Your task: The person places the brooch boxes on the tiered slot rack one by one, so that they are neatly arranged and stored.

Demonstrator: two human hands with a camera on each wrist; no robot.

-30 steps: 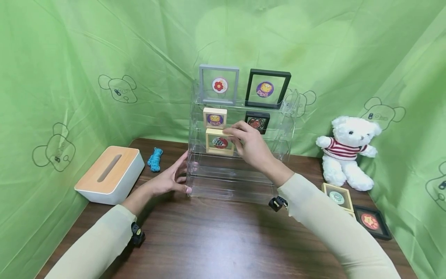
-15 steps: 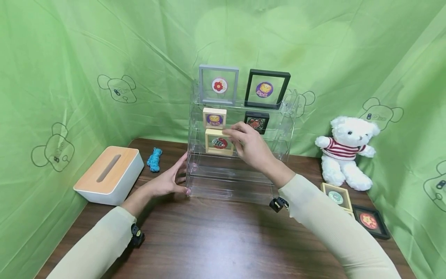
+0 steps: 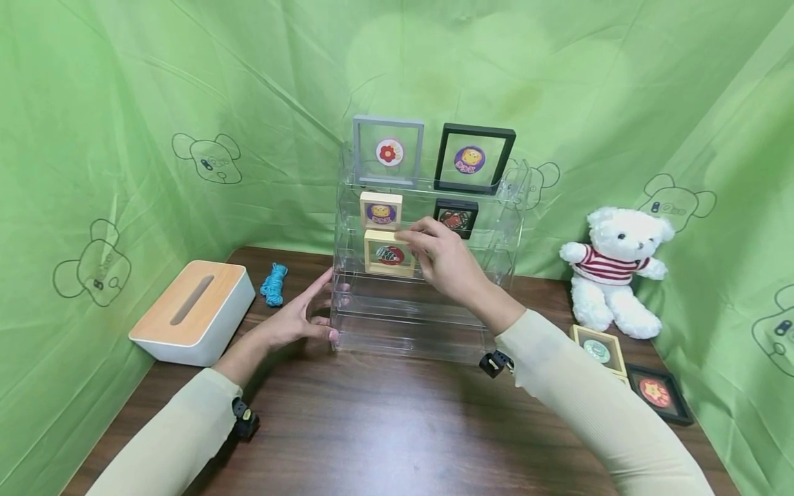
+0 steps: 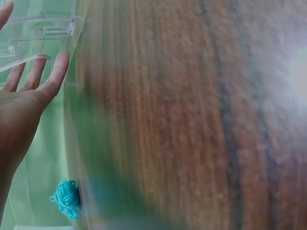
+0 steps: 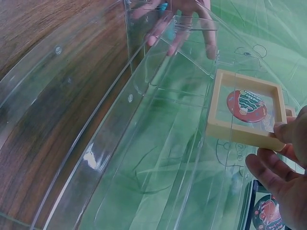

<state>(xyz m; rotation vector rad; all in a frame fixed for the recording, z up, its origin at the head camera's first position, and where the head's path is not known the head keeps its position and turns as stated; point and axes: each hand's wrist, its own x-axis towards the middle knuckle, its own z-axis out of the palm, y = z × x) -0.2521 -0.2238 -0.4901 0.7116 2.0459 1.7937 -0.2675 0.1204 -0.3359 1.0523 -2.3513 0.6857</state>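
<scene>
A clear acrylic tiered stand stands on the wooden table. My right hand pinches the upper right corner of a light wood-coloured display frame, which stands upright on a middle tier. In the right wrist view, the thumb lies on this frame's front and fingers reach behind it. My left hand touches the stand's left side with extended fingers; its thumb is at the lower front corner. Above the held frame are a small beige frame, a small black frame, a grey frame and a larger black frame.
At left are a tissue box with a wooden lid and a bundle of blue cord. At right sits a white teddy bear, with a beige frame and a black frame lying before it. Green cloth surrounds the table.
</scene>
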